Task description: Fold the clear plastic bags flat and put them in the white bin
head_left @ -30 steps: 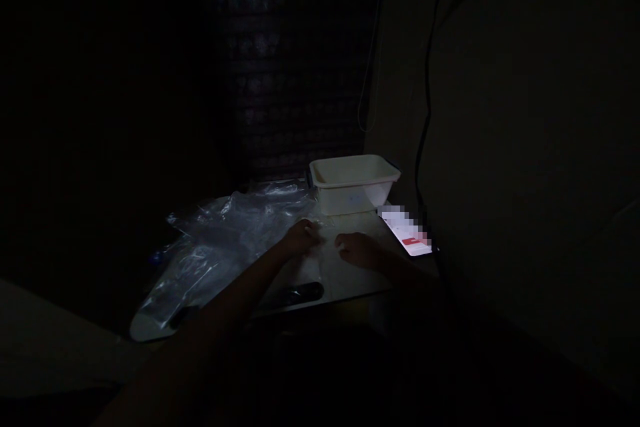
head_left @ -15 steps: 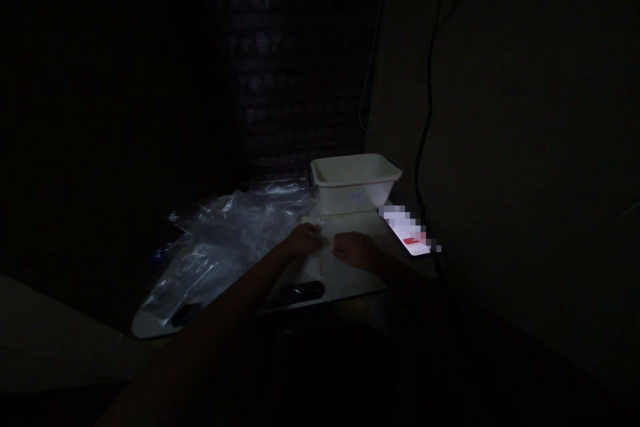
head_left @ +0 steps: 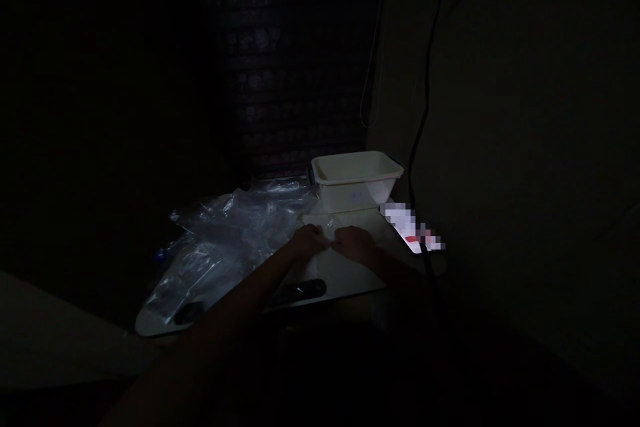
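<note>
In dim light, my left hand (head_left: 306, 240) is closed over the pale table, its fingers pinching what looks like a clear plastic bag (head_left: 329, 222). My right hand (head_left: 354, 244) faces it from the right, also closed, with the fingertips on the same thin film. The two hands nearly meet, and the bag's outline is hard to make out. Left of them a heap of clear plastic bags (head_left: 220, 233) spreads over the table (head_left: 350, 277).
A white plastic tub (head_left: 350, 197) stands behind my hands. To the right lies a lit phone (head_left: 400, 219), with a dark cable (head_left: 427, 93) hanging across it. A dark oblong object (head_left: 303, 290) rests by the front edge, another dark one (head_left: 190, 312) further left.
My right hand has come slightly closer to my left, and the film between them shows more. The cable has shifted left across the phone. The view has moved a little.
</note>
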The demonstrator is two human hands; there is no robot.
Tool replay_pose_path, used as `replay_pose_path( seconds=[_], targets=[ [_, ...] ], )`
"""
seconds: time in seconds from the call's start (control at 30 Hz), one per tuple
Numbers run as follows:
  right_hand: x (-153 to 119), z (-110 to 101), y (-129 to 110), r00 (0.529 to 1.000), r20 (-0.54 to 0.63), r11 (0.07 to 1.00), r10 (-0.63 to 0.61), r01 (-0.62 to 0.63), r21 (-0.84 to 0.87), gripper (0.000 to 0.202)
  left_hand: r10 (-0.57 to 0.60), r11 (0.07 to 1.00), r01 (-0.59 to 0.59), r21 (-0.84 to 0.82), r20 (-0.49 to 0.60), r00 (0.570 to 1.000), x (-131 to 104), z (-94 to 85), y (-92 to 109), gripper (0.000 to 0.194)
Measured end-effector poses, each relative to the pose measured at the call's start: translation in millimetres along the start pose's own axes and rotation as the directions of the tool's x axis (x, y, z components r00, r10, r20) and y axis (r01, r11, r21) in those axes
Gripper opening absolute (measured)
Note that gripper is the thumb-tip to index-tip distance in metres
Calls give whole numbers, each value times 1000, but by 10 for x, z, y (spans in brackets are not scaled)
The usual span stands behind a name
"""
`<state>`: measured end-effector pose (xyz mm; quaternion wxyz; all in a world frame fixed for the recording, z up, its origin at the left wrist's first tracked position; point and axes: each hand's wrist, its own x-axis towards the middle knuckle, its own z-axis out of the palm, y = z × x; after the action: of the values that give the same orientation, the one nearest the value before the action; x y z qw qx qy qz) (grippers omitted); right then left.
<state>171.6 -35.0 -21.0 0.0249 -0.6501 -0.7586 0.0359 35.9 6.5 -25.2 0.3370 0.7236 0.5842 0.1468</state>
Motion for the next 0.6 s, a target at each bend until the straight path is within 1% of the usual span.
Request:
replay_pose_path(
  seconds=[0.13, 0.2, 0.3, 0.37, 0.47, 0.53, 0.6],
  targets=[
    [1, 11, 46, 999, -34, 1000, 17, -17, 25, 29, -25, 999, 25, -32, -4, 1000, -25, -11, 55, 35],
    [8, 25, 98, 998, -52, 997, 25, -21, 74, 28, -59, 991, 60, -119, 12, 998, -48, -14, 102, 30],
    [35, 48, 191, 997, -75, 979, -12, 27, 200, 26, -102, 943, 108, -314, 34, 994, -78, -14, 182, 26],
    [58, 62, 246, 997, -77, 946, -26, 49, 320, 25, -112, 906, 122, -406, 48, 993, -95, -9, 231, 24],
    [93, 86, 306, 999, -40, 864, -14, 33, 502, 23, -106, 857, 126, -499, 69, 992, -125, 19, 291, 21],
    [113, 103, 338, 999, -27, 820, -21, 33, 572, 23, -90, 839, 109, -533, 61, 994, -150, 50, 315, 18],
    [125, 113, 373, 999, -28, 800, -26, 37, 598, 23, -64, 849, 81, -522, 51, 997, -168, 85, 320, 15]
  ],
)
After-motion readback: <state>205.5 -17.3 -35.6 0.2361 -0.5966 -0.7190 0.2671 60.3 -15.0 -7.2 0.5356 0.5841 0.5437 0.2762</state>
